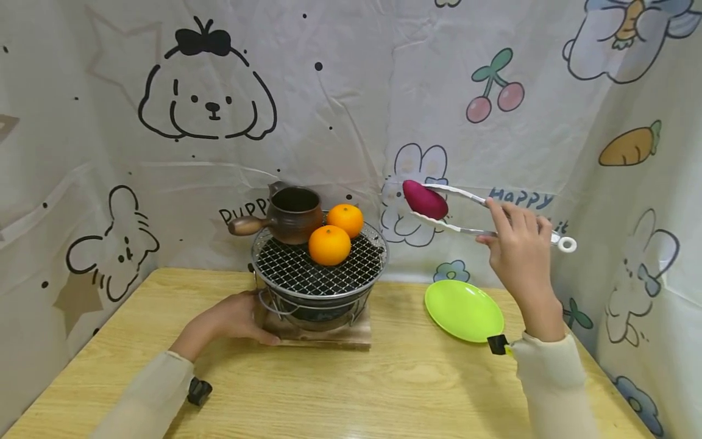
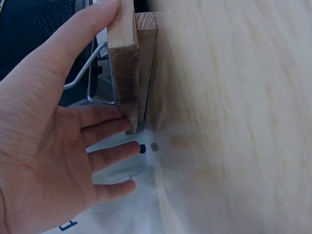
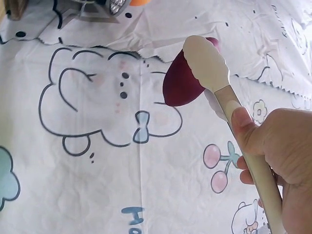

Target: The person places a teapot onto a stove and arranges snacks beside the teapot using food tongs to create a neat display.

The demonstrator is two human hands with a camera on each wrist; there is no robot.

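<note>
My right hand (image 1: 518,247) grips a pair of white tongs (image 1: 466,210), and the tongs clamp a purple sweet potato (image 1: 425,199) in the air, right of the grill and above the green plate (image 1: 464,310). The right wrist view shows the tongs (image 3: 214,73) pinching the sweet potato (image 3: 180,83). A small round grill (image 1: 319,268) on a wooden base (image 1: 323,334) carries two oranges (image 1: 329,244) and a brown clay pot (image 1: 290,214). My left hand (image 1: 236,317) rests against the base's left edge, fingers straight (image 2: 105,119) along the wood (image 2: 124,63).
A cartoon-printed white sheet (image 1: 351,91) hangs close behind and on both sides of the wooden table (image 1: 356,390). The green plate lies at the right, near the sheet.
</note>
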